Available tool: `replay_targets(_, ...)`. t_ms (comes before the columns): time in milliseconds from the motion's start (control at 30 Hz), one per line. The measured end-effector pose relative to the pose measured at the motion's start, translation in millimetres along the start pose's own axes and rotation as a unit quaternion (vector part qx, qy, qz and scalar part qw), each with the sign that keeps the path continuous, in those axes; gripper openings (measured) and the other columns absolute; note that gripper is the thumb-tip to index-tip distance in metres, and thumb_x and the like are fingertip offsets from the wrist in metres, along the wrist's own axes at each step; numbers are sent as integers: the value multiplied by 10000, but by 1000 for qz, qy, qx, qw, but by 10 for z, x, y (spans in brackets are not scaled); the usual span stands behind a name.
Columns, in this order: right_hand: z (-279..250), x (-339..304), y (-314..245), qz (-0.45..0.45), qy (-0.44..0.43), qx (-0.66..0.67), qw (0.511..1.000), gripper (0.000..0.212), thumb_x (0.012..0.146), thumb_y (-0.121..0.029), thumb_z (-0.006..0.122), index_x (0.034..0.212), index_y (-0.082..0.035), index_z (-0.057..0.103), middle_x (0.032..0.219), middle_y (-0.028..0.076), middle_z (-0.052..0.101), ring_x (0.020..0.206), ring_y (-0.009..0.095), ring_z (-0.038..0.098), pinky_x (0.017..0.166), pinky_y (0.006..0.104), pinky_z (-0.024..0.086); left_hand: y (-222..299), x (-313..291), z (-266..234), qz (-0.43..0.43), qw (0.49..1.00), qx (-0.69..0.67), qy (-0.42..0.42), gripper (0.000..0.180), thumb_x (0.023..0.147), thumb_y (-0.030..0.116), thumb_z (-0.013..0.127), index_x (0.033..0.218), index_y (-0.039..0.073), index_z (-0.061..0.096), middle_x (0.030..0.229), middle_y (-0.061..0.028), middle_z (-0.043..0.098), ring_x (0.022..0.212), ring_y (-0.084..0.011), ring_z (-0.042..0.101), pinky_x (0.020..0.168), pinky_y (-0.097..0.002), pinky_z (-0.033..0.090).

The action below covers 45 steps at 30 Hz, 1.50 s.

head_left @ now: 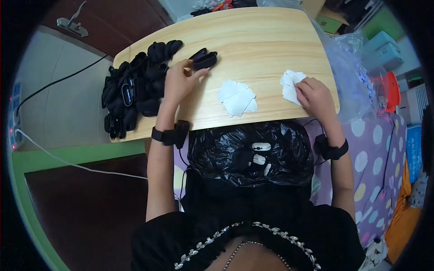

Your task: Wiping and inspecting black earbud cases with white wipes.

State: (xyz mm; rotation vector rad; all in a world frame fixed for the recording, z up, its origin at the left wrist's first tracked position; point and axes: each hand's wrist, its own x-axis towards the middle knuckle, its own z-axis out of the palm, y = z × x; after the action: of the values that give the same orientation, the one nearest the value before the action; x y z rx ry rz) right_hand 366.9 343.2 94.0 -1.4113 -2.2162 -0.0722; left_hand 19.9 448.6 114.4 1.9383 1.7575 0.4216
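Observation:
My left hand (178,83) is at the far left part of the table, its thumb and fingertips closed around the near side of a small black hinged case (206,60). The case lies tipped with its lid raised. Beside that hand is a heap of similar black cases (144,86), some with glossy openings. On the right, my right hand (316,95) pinches at a small pile of white paper slips (290,92), its fingertips partly hiding the top ones. A second fanned pile of white slips (237,98) lies between my hands.
A black plastic bag (217,156) is spread over my lap with several small white pieces (261,147) on it. The pale wooden table (253,40) has a curved edge. Clear plastic bags (355,86) and a red stool (392,92) are at the right. Cables run at the left.

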Motion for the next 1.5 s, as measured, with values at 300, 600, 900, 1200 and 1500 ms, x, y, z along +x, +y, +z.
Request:
replay_targets(300, -639, 453, -842, -26, 290, 5, 957, 172, 767, 32, 640, 937, 9, 646, 894, 122, 653, 841, 231, 629, 733, 321, 496, 435, -810, 126, 114, 860, -495, 51, 432, 712, -33, 725, 1102, -37, 539, 936, -55, 645, 870, -90, 609, 743, -210, 493)
replay_targets(600, -536, 145, -1368, -152, 139, 29, 978, 291, 724, -10, 607, 1012, -5, 650, 1009, 86, 620, 940, 255, 602, 895, 435, 447, 969, -1383, 323, 188, 855, -469, 118, 449, 666, -91, 708, 1098, -44, 596, 963, -94, 658, 862, -116, 628, 744, -232, 515)
replay_targets(900, -435, 90, -1543, -80, 116, 103, 985, 308, 695, -51, 615, 999, -26, 655, 991, 74, 601, 944, 244, 590, 1013, 490, 330, 903, -1458, 512, 192, 857, -424, 220, 393, 648, -86, 706, 1034, -31, 657, 965, -134, 680, 826, -124, 640, 716, -243, 528)
replay_targets(1200, -264, 87, -1811, -1, 94, -47, 994, 268, 681, -106, 659, 948, -98, 676, 985, 70, 585, 938, 225, 582, 1061, 579, 216, 762, -1505, 645, 167, 862, -399, 264, 367, 652, -91, 685, 1015, -45, 658, 966, -135, 674, 837, -134, 639, 736, -254, 523)
replay_targets(1500, 128, 292, -1294, 72, 115, 433, 891, 186, 757, -98, 672, 938, -61, 650, 973, 78, 588, 893, 227, 567, 905, 406, 438, 338, -1724, 402, 81, 906, -377, 172, 425, 714, -27, 712, 1109, -62, 556, 907, -112, 660, 870, -172, 645, 761, -278, 523)
